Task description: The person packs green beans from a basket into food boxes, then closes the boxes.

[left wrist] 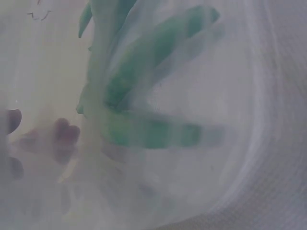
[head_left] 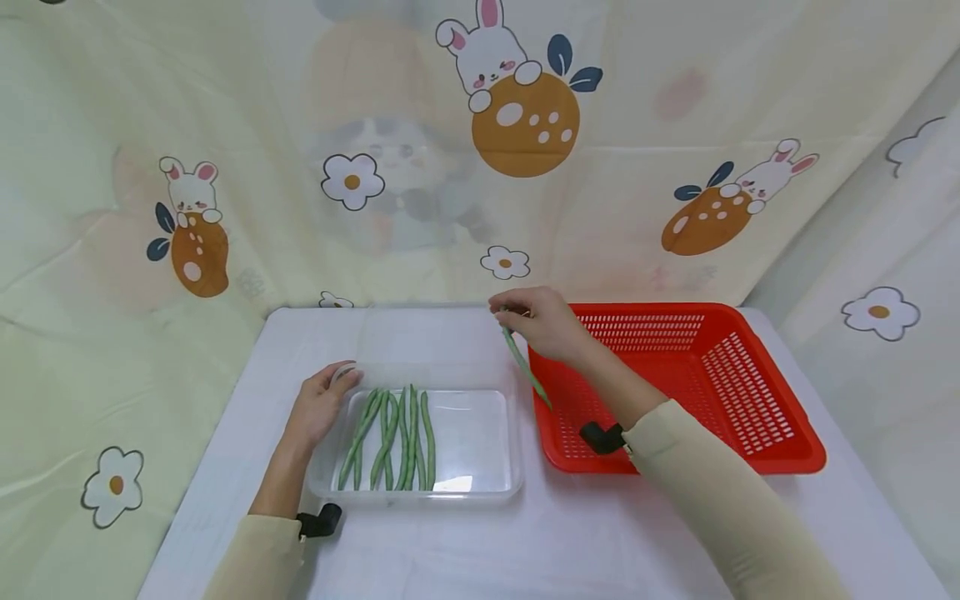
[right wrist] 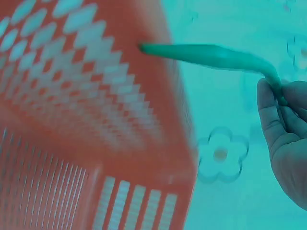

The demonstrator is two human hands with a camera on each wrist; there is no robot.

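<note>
A long green bean (head_left: 528, 367) is pinched between the thumb and fingers of my right hand (head_left: 546, 323). It slants down over the near-left rim of a red plastic basket (head_left: 678, 371). In the right wrist view the bean (right wrist: 211, 55) reaches from the fingertips towards the basket wall (right wrist: 180, 143). My left hand (head_left: 317, 408) grips the back left corner of a clear plastic container (head_left: 480, 498), thumb over the rim. Several green beans (head_left: 387, 437) lie in its left half. The left wrist view looks blurrily through the container wall at beans (left wrist: 153, 134); that hand is out of it.
A white cloth (head_left: 450, 554) covers the table under both containers. Behind it hangs a pale curtain (head_left: 420, 275) printed with rabbits and flowers. The red basket stands right of the clear container, a narrow gap between them. Each wrist carries a black camera (head_left: 602, 437).
</note>
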